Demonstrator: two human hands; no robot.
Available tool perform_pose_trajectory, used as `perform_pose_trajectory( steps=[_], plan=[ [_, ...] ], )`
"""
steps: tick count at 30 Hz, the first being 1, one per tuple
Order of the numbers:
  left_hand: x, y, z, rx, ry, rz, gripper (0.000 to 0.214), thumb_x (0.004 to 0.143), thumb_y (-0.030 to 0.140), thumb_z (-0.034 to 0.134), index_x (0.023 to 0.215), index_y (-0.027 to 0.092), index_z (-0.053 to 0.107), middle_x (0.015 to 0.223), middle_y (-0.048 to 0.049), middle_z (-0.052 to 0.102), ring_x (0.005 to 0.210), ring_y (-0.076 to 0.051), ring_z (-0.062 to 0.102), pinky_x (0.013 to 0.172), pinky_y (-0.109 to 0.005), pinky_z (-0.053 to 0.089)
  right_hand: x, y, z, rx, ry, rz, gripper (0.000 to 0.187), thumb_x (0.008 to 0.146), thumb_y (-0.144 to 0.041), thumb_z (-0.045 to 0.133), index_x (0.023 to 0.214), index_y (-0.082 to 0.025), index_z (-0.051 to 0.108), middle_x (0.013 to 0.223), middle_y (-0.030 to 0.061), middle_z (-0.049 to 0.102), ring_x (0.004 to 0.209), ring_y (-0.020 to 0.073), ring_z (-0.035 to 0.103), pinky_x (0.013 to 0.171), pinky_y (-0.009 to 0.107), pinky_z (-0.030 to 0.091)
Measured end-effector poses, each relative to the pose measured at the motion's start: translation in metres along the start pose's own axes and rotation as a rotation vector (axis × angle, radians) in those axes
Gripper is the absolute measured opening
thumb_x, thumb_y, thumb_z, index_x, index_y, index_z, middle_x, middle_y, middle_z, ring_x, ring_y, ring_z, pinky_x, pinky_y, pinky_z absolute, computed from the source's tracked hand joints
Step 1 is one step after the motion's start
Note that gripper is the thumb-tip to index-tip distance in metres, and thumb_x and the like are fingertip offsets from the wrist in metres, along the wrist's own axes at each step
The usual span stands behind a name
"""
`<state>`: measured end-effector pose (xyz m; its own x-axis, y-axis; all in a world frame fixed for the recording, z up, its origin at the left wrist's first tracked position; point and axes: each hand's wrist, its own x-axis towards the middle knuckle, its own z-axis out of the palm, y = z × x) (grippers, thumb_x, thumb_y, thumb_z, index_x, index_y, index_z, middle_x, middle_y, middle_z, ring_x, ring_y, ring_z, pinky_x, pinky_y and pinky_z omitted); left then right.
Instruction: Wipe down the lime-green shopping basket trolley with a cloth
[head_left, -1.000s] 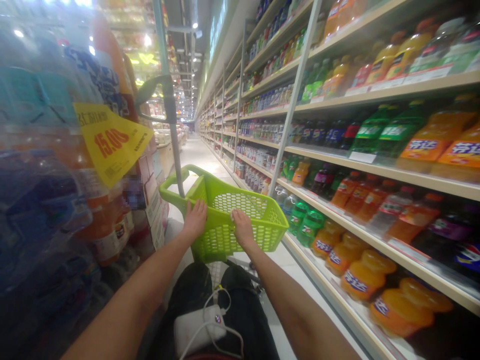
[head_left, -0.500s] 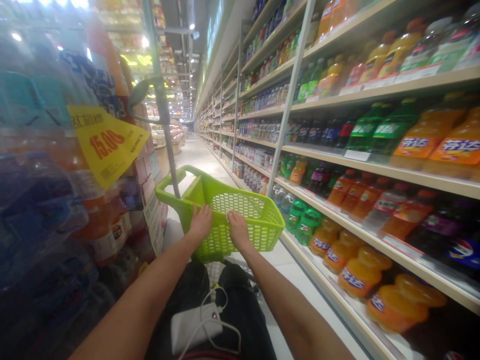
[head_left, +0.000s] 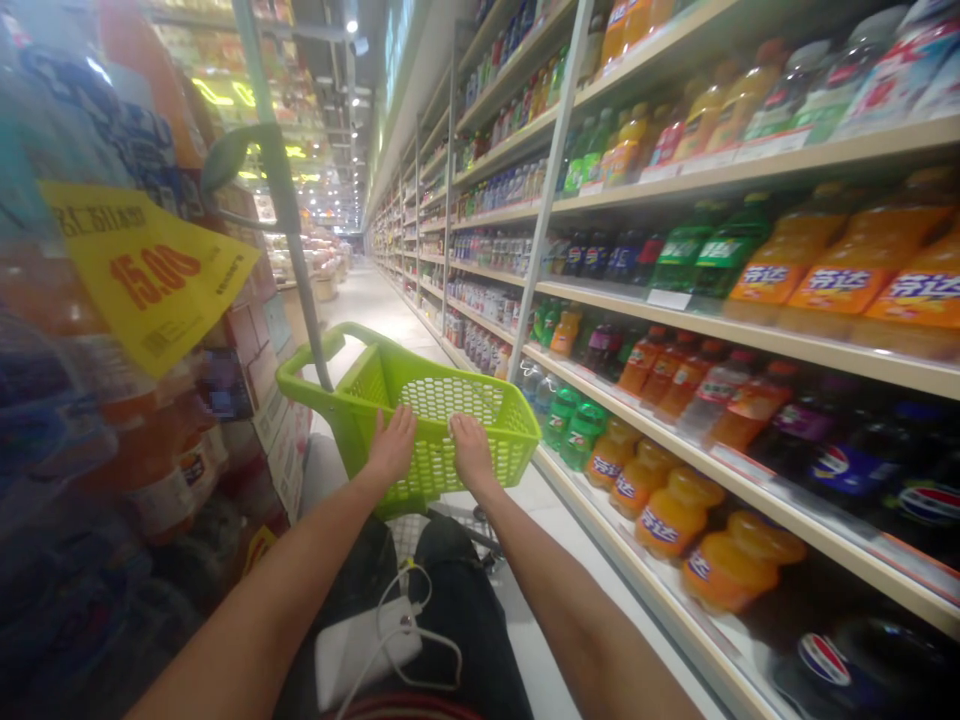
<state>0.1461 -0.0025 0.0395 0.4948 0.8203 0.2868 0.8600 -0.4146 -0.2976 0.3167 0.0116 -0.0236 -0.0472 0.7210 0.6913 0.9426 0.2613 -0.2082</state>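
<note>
A lime green plastic shopping basket (head_left: 480, 400) stands in front of me in a shop aisle, with a grey pole (head_left: 289, 230) rising from its left side. My left hand (head_left: 391, 447) grips the basket's near rim, fingers curled over the edge. My right hand (head_left: 472, 450) grips the same rim a little to the right. The basket looks empty inside. A white power bank (head_left: 360, 650) with a white cable lies on my lap below my arms.
Long shelves (head_left: 750, 340) of orange, green and dark drink bottles run along the right. On the left stand wrapped stacks of bottles with a yellow price sign (head_left: 142, 270). The pale aisle floor (head_left: 375, 300) stretches ahead between them.
The view has swung to the right and the basket has shifted leftward in the picture. Both hands keep the same hold on the rim.
</note>
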Motion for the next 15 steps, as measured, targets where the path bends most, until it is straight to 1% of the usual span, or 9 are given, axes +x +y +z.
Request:
perform_pose_trajectory(
  steps=[4, 6, 10, 12, 15],
  plan=[
    [0.005, 0.011, 0.004, -0.009, -0.020, 0.049, 0.061, 0.075, 0.012, 0.031, 0.137, 0.007, 0.028, 0.148, -0.0122, 0.021, 0.136, -0.024, 0.016, 0.106, -0.060, 0.010, 0.001, -0.006, 0.005, 0.000, -0.019, -0.038, 0.046, 0.080, -0.001, 0.037, 0.123, -0.013, 0.050, 0.130, 0.0106, 0.050, 0.122, 0.0220, 0.037, 0.102, 0.038, 0.026],
    [0.006, 0.011, 0.005, -0.007, -0.035, 0.049, 0.061, 0.075, 0.012, 0.031, 0.136, 0.009, 0.029, 0.147, -0.0117, 0.022, 0.136, -0.023, 0.017, 0.106, -0.060, 0.009, 0.000, 0.001, 0.003, -0.007, -0.034, -0.032, 0.047, 0.080, -0.001, 0.037, 0.123, -0.014, 0.050, 0.131, 0.0101, 0.049, 0.123, 0.0222, 0.036, 0.101, 0.039, 0.027],
    [0.009, 0.013, 0.004, 0.002, -0.038, 0.021, 0.060, 0.076, 0.011, 0.032, 0.136, 0.009, 0.031, 0.146, -0.0130, 0.026, 0.135, -0.023, 0.020, 0.107, -0.058, 0.009, -0.006, 0.028, -0.005, -0.043, -0.054, 0.042, 0.049, 0.080, 0.000, 0.036, 0.124, -0.015, 0.050, 0.132, 0.0118, 0.048, 0.124, 0.0230, 0.036, 0.099, 0.042, 0.030],
    [0.012, 0.020, 0.002, 0.003, -0.018, 0.019, 0.060, 0.075, 0.011, 0.032, 0.135, 0.008, 0.031, 0.145, -0.0140, 0.026, 0.135, -0.024, 0.019, 0.107, -0.058, 0.008, -0.009, 0.035, -0.007, -0.053, -0.049, 0.063, 0.049, 0.080, 0.000, 0.035, 0.124, -0.014, 0.050, 0.132, 0.0126, 0.047, 0.125, 0.0241, 0.035, 0.099, 0.043, 0.030],
    [0.019, 0.035, 0.001, -0.016, 0.028, 0.077, 0.063, 0.074, 0.011, 0.032, 0.137, 0.010, 0.027, 0.148, -0.0114, 0.020, 0.137, -0.023, 0.014, 0.108, -0.056, 0.006, -0.011, 0.033, -0.005, -0.042, -0.034, 0.041, 0.048, 0.081, 0.000, 0.034, 0.125, -0.014, 0.050, 0.134, 0.0124, 0.046, 0.127, 0.0245, 0.034, 0.101, 0.045, 0.029]
  ],
)
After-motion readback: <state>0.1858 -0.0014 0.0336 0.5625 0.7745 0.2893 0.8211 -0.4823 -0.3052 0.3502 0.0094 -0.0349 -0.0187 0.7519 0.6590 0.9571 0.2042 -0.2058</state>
